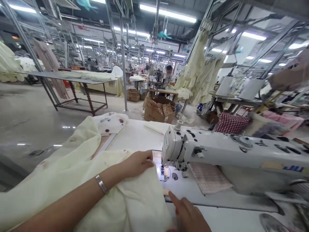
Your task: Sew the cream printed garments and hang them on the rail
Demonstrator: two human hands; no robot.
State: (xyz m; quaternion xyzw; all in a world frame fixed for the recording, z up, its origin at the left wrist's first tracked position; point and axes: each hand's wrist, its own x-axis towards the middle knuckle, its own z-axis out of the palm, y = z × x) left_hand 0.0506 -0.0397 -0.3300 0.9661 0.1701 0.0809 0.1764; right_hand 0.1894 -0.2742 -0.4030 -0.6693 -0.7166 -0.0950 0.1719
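Note:
A large piece of cream fabric (pixel 96 180) spreads over the left of the sewing table and hangs over its left side. My left hand (pixel 138 164), with a silver bracelet (pixel 101 184) on the wrist, pinches the fabric's edge just left of the needle area. To its right stands a white sewing machine (pixel 205 145), its lamp lighting the needle plate (pixel 165 174). My right hand (pixel 189 211) is low in front of the machine, index finger stretched out near the fabric's right edge; its thumb side is partly hidden. Whether that finger touches the fabric I cannot tell.
A spotted white cloth (pixel 112 122) lies at the table's far left corner. Pink checked fabric (pixel 210 177) sits under the machine arm. Beyond are a cardboard box (pixel 158 111), a metal-legged table (pixel 84 77), hanging cream garments (pixel 198 64) and thread cones (pixel 251 88).

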